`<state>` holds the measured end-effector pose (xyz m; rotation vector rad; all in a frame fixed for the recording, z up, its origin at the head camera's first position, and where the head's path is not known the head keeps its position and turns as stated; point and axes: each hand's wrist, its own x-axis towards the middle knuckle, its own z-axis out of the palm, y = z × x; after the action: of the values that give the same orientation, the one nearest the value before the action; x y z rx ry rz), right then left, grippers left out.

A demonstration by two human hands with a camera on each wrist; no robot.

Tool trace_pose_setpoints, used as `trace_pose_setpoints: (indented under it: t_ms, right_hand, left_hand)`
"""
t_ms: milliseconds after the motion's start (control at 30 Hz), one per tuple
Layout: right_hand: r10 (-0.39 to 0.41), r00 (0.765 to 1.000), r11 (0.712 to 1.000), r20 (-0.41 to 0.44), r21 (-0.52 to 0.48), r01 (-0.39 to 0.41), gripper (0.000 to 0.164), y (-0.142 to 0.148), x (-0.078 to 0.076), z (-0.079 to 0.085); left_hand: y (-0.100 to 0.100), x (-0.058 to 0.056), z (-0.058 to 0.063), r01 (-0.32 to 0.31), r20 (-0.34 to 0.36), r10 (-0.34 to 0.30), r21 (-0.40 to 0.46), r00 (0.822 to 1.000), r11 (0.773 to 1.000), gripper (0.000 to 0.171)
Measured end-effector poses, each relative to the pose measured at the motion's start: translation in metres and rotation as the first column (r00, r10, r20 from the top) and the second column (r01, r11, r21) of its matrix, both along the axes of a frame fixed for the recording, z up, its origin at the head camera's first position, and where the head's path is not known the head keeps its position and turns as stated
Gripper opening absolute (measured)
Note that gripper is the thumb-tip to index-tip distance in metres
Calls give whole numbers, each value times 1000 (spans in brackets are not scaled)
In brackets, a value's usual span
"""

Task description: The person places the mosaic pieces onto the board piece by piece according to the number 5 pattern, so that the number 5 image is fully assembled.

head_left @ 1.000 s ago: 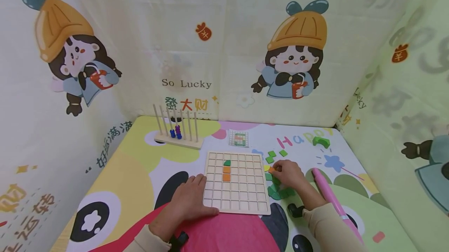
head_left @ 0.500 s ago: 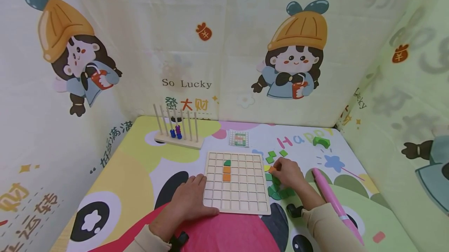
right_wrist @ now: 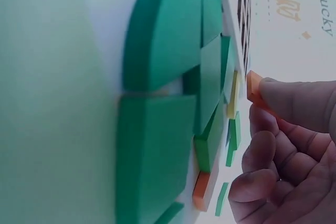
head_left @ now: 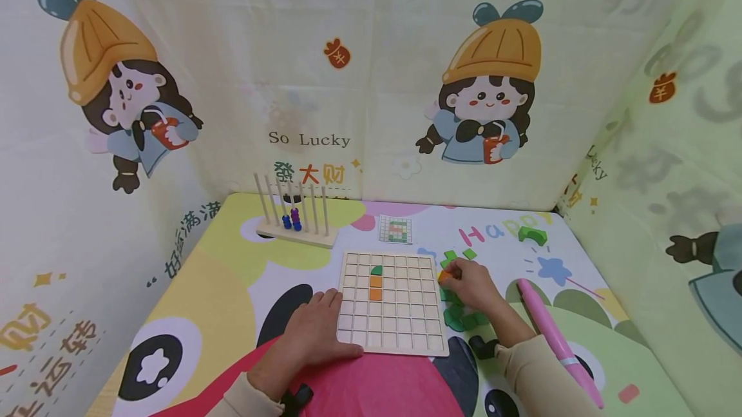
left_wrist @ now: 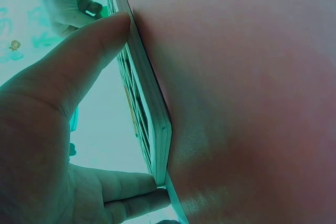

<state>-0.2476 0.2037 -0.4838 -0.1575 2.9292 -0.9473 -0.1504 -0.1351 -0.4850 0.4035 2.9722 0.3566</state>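
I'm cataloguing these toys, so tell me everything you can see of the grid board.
The grid board is pale, thin and roughly square, apparently wooden, with a plain rim and lines dividing it into small square cells. It lies flat on the patterned tabletop. One column holds a green curved piece, farthest from the person, then two orange squares. The left hand touches its near left corner, fingers at the left edge, thumb along the near edge.

In the lower middle of the head view, a pale wooden board (head_left: 406,323) bears a square grid, 1 green piece (head_left: 377,270) and 2 orange squares (head_left: 375,294). Right of it, orange and green blocks (head_left: 454,318); lower right, a pink tube (head_left: 559,343). The cream wall cloth (head_left: 261,37) shows orange-hatted cartoon figures (head_left: 491,49) upper left and upper right.
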Motion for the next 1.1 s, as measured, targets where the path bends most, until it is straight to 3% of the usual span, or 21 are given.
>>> trace_pose_setpoints:
  t_ms: [300,500,900,1100]
  right_hand:
    - [31,999,992,29,-122,-28,15,-17,0,-2]
    - [106,994,981,32,-166,-99,11,-38,4,-2]
    - [296,955,944,-7,-148,-294,5,-70,6,-4]
    - [338,941,935,31,-124,-332,6,-84,9,2]
  left_hand:
    - [0,-1,-1,-3,4,3,-2,1000,1000,116]
    - [0,-1,-1,-5,9,5,1,1000,1000,116]
    - [1,-2,-2,-3,35,2,15,999,1000,117]
    - [0,-2,0,-11,38,10,19,999,1000,117]
